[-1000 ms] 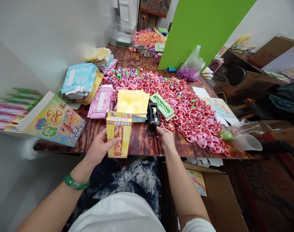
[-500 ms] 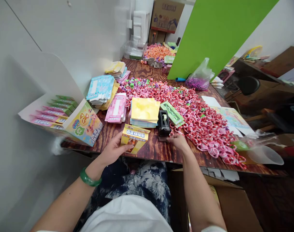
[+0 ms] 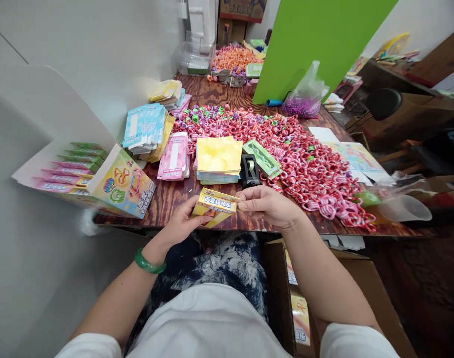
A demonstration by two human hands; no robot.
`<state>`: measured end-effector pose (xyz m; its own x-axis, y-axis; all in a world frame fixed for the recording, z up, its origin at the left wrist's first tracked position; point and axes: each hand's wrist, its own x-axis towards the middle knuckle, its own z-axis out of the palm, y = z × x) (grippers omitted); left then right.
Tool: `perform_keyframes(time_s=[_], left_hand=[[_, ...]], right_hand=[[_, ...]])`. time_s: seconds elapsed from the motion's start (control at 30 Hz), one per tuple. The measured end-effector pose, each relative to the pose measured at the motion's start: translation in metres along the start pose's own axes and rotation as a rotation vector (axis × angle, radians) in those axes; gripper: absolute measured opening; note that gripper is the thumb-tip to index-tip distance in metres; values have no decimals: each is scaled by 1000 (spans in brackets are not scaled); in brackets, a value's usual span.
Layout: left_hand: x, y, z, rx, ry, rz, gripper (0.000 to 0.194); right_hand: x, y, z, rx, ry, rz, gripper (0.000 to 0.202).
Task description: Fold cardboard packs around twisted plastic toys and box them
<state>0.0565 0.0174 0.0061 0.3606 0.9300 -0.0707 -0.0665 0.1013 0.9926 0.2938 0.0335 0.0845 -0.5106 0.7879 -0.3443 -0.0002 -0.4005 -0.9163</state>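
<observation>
A small yellow carton (image 3: 217,203) with a printed top is gripped in my left hand (image 3: 182,222), thumb on the front, over the table's near edge. My right hand (image 3: 269,205) has its thumb and fingertips pressed together at the carton's right end. Whatever is pinched there is too small to make out. Just behind that hand stands a black tape dispenser (image 3: 250,171) with a roll in it. Left of the dispenser lies a stack of yellow and blue cards (image 3: 219,155). A green card box (image 3: 263,159) leans on the ring pile.
Striped pink and red rings (image 3: 305,164) heap across the table. At left, an open display box (image 3: 128,184) holds several thin cartons. Pink cards (image 3: 174,156) and blue cards (image 3: 144,127) lie in stacks. A green panel (image 3: 319,44) rises behind. Below right sits a cardboard box (image 3: 361,283).
My right hand has moved from the tape dispenser to the carton's right end. The carton, still in my left hand, is tilted slightly differently. The view has shifted a little.
</observation>
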Motion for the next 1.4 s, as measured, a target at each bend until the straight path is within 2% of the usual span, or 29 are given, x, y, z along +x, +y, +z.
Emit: perform_keyframes(time_s=[0.13,0.23,0.33,0.43,0.5,0.53,0.63,0.7,0.77,0.83,0.93,1.0,1.07,1.13,1.17,1.2,1.23,1.27,1.3,1.4], left_hand=[[-2,4,2,-22,12,-20,49],[-3,3,6,-89,13,-62,52],[-3,-7,10,-181,-6,-97,47],[-4,-19,12,-248,-31,-120,41],[-4,-22,12,-271,-27,-125,41],[-3,-21,12,-272,-8,-121,42],[0,-10,15,-215,80,-98,45],[1,-3,16,-146,96,-90,47],[0,1,17,-133,49,-88,52],[-4,1,15,-217,-55,-120,57],[-12,-3,10,-423,-296,-285,67],[-15,-6,7,-525,-389,-376,72],[-17,-11,5,-565,-365,-378,74],[-16,-14,2,-535,-275,-347,74],[-15,-15,0,-513,-224,-337,76],[-14,-15,-1,-499,-176,-336,76],[-13,-14,-2,-501,-125,-338,75],[-12,-13,-3,-516,-76,-341,72],[-11,-10,-3,-540,-32,-346,68],[-8,-1,-2,-603,54,-350,60]], right_hand=[[6,0,1,-45,26,55,35],[10,4,4,19,58,64,37],[15,17,8,108,112,52,42],[21,36,14,215,95,46,49],[24,48,19,242,140,-62,55],[25,53,21,219,212,-165,54],[24,61,24,24,463,-514,41],[23,62,24,-121,527,-632,30],[21,62,24,-148,534,-624,24],[20,61,25,-43,539,-554,23],[18,60,32,161,501,-457,25],[18,59,32,147,461,-472,24],[21,57,18,-12,507,-547,23],[26,55,-11,-219,716,-601,24],[29,54,-30,-303,889,-575,24],[33,53,-49,-354,1022,-488,25],[36,53,-69,-370,1069,-356,24],[40,53,-86,-370,1055,-232,23],[44,53,-100,-362,1032,-170,22],[55,56,-120,-301,936,-70,23]])
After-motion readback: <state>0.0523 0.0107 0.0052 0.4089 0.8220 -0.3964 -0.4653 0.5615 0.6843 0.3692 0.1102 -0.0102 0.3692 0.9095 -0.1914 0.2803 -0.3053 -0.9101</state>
